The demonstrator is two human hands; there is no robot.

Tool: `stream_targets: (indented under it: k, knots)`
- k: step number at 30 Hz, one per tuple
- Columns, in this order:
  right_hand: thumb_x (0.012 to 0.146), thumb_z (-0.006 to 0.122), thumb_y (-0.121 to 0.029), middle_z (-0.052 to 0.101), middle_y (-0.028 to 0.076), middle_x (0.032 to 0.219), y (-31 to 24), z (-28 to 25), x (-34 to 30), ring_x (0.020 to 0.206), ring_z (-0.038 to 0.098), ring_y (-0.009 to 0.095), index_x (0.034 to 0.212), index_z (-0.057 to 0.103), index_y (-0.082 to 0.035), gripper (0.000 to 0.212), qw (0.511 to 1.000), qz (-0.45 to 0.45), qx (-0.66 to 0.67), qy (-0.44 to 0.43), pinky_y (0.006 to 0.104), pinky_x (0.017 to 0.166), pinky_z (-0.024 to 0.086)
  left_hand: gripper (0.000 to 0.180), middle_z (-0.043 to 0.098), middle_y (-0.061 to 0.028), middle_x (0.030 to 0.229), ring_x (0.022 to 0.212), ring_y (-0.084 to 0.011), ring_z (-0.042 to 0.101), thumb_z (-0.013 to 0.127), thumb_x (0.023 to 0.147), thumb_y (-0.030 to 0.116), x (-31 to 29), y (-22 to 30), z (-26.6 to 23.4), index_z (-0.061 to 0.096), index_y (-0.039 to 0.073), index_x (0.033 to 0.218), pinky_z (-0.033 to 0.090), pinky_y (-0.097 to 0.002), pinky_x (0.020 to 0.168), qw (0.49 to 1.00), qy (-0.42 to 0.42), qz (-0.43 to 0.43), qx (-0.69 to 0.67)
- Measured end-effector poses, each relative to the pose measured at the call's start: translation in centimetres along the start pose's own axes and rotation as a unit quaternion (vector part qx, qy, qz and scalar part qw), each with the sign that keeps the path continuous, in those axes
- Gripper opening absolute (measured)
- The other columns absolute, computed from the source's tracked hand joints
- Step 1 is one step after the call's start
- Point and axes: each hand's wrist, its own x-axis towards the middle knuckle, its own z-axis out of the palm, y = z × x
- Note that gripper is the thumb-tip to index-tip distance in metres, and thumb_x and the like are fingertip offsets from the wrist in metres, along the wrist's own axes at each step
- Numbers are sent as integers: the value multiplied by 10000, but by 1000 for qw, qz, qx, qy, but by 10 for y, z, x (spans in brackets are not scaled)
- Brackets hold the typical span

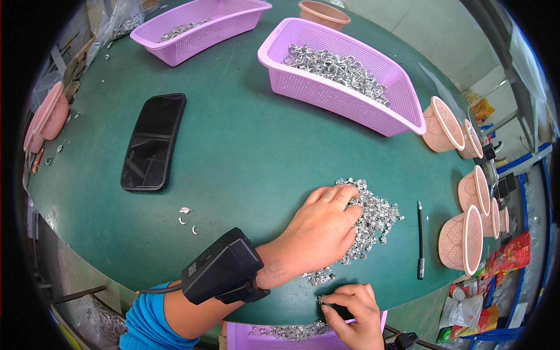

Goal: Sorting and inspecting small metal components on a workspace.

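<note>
A pile of small silvery metal pieces (pixel 373 219) lies on the green table near its front right. My left hand (pixel 318 227) reaches over the pile's left side with its fingers curled down; the fingertips are hidden, so what they grip cannot be made out. At the table's front edge, my right hand (pixel 356 315) is closed in a pinch. Between its thumb and index finger is a small metal piece (pixel 320 300). Below that hand, partly covered by it, a purple basket (pixel 239 335) holds more such pieces.
Two purple mesh baskets stand at the back; the right one (pixel 350 99) holds metal rings, the left one (pixel 201 41) some metal parts. A black phone (pixel 153 143) lies at left, a pen (pixel 420 239) at right. Several peach baskets (pixel 458 240) line the right edge. Metal scraps (pixel 185 210) lie left.
</note>
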Motion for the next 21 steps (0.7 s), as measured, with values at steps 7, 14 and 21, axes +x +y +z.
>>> stream_targets:
  k: [7, 14, 21]
  knots:
    - [667, 683, -21, 576, 96, 863, 1, 1, 1, 799, 518, 258, 896, 615, -45, 240, 1000, 5, -2, 9, 328, 718, 396, 209, 463, -156, 1143, 1072, -344, 446, 565, 767, 113, 0, 1, -1, 552, 22, 955, 348, -426, 916, 1000, -2, -2, -1]
    - [670, 679, -23, 566, 95, 859, 3, 0, 0, 806, 515, 257, 889, 616, -46, 229, 1000, -2, -15, -8, 323, 718, 391, 205, 462, -157, 1144, 1074, -346, 446, 564, 767, 113, 0, 1, 0, 552, 23, 951, 350, -427, 915, 1000, 1, -2, 0]
    - [674, 674, -29, 554, 91, 854, 3, -2, -1, 798, 510, 261, 869, 622, -45, 203, 1000, -1, -17, -13, 328, 714, 391, 210, 461, -156, 1144, 1073, -345, 445, 571, 764, 111, 0, 1, 0, 550, 24, 953, 350, -424, 914, 1000, -1, -1, -3]
